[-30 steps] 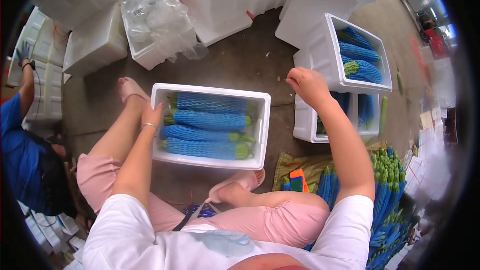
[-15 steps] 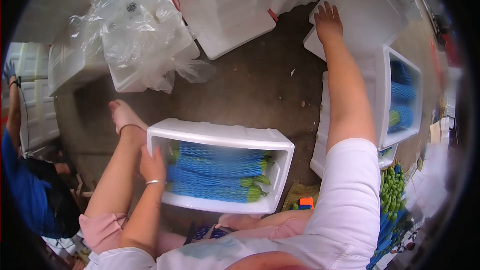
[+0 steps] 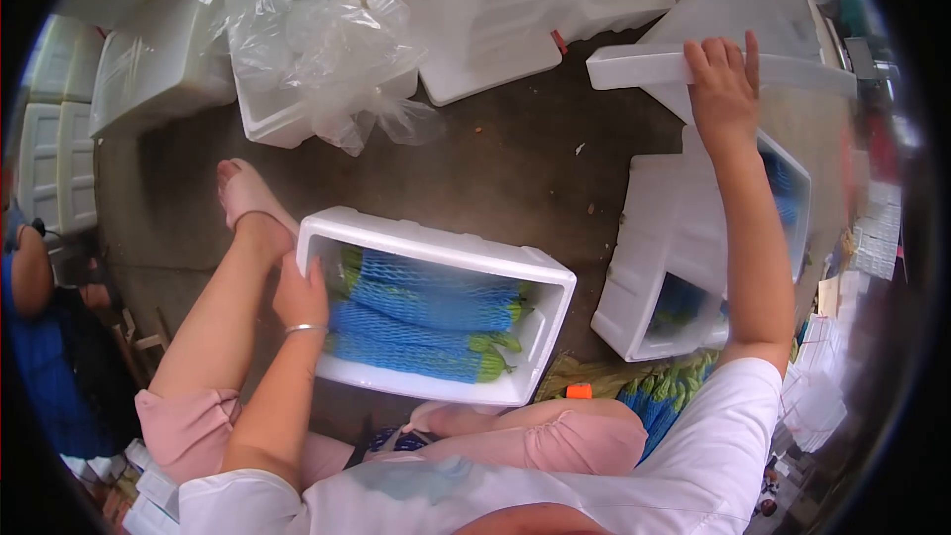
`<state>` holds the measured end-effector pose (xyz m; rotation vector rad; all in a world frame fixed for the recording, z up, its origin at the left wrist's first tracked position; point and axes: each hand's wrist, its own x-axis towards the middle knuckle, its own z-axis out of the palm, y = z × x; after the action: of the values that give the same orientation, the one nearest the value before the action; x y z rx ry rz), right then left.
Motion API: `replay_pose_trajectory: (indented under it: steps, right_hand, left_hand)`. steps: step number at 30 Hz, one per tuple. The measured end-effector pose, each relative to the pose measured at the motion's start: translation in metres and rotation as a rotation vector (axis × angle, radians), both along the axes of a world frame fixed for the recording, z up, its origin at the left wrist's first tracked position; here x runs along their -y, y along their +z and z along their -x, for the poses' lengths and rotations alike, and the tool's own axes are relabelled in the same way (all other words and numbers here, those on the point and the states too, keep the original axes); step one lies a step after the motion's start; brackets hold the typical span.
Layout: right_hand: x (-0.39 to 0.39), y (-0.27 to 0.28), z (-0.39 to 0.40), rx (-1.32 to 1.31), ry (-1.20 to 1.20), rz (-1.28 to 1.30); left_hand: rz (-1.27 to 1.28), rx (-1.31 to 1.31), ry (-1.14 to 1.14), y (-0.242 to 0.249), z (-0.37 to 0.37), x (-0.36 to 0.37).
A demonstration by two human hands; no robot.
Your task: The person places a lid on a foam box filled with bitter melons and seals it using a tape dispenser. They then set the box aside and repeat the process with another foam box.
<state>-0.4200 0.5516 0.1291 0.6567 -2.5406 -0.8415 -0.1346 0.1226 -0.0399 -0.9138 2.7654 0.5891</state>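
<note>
A white foam box (image 3: 436,238) stands between my legs, with green vegetables in blue netting (image 3: 416,322) lying in rows inside it. My left hand (image 3: 300,295) grips the left wall of this box, fingers partly hidden behind the rim. At the upper right my right hand (image 3: 723,89) is wrapped over the edge of a white foam lid (image 3: 644,67), which is seen nearly edge-on. Below that lid, two more foam boxes with blue-netted contents sit at the right, partly hidden by my right forearm.
Stacked white foam boxes (image 3: 525,0) and crumpled clear plastic (image 3: 317,30) lie along the top. A person in blue (image 3: 40,337) is at the far left. More netted vegetables (image 3: 664,401) and an orange object (image 3: 579,391) lie at lower right.
My right hand has moved right and slightly down, and the lid is now tilted up on edge in it. The view has shifted a little; my left hand stays on the box.
</note>
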Motion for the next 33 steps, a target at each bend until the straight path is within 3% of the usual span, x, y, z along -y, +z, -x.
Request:
replay_pose_trajectory:
  steps: [1, 4, 8, 10, 11, 13, 15, 16, 19, 21, 22, 23, 24, 25, 27, 28, 30, 32, 33]
  right_hand:
    - [0.016, 0.038, -0.034, -0.094, 0.082, 0.16]
    - [0.04, 0.125, -0.141, -0.118, 0.17, 0.193]
    - [0.092, 0.187, -0.236, 0.37, 0.154, 0.373]
    - [0.125, 0.179, -0.253, 0.615, 0.081, 0.539]
    - [0.141, 0.161, -0.252, 0.67, 0.155, 0.507]
    - [0.168, 0.116, -0.24, 0.986, 0.074, 0.614]
    - [0.197, 0.063, -0.221, 1.381, -0.133, 0.773]
    - [0.214, 0.04, -0.213, 1.474, -0.219, 0.787]
    - [0.251, -0.032, -0.194, 1.467, -0.233, 0.768]
    - [0.261, -0.06, -0.189, 1.494, -0.196, 0.767]
    - [0.265, -0.077, -0.19, 1.332, -0.202, 0.786]
    - [0.266, -0.09, -0.193, 1.173, -0.211, 0.797]
    - [0.26, -0.098, -0.205, 1.174, -0.22, 0.792]
    - [0.248, -0.104, -0.217, 0.953, -0.158, 0.798]
    - [0.214, -0.107, -0.245, 0.574, -0.113, 0.801]
    - [0.184, -0.103, -0.264, 0.422, -0.134, 0.802]
    - [0.123, -0.093, -0.308, 0.246, -0.434, 0.83]
    - [0.063, -0.129, -0.354, 0.273, -0.886, 1.025]
    - [0.057, -0.13, -0.37, 0.57, -1.085, 1.503]
  left_hand:
    - [-0.004, 0.023, 0.007, 0.0, -0.001, 0.0]
    - [0.029, -0.019, -0.033, -0.007, -0.004, 0.006]
    - [-0.012, 0.013, -0.029, -0.006, -0.005, 0.008]
    - [-0.076, 0.049, -0.005, 0.003, -0.003, 0.007]
    - [-0.107, 0.042, -0.016, 0.003, -0.002, 0.007]
    - [-0.135, 0.038, -0.02, -0.001, -0.008, 0.02]
    - [-0.618, -0.06, -0.042, -0.005, -0.014, 0.033]
    - [-1.108, -0.058, 0.106, 0.006, -0.018, 0.042]
    - [-1.081, 0.019, 0.257, 0.014, -0.033, 0.062]
    - [-1.701, -0.055, 0.38, -0.009, -0.052, 0.074]
    - [-1.701, -0.055, 0.378, 0.004, -0.057, 0.07]
    - [-1.544, -0.126, 0.288, 0.028, -0.06, 0.062]
    - [-1.389, -0.191, 0.2, 0.041, -0.065, 0.056]
    - [-1.395, -0.187, 0.2, 0.034, -0.065, 0.055]
    - [-0.963, -0.086, -0.073, 0.013, -0.059, 0.053]
    - [-0.971, -0.085, -0.072, 0.016, -0.056, 0.052]
    - [-0.9, -0.064, -0.059, 0.026, -0.053, 0.048]
    - [-0.903, -0.066, -0.079, 0.008, -0.047, 0.052]
    - [-0.988, -0.072, -0.059, 0.013, -0.046, 0.051]
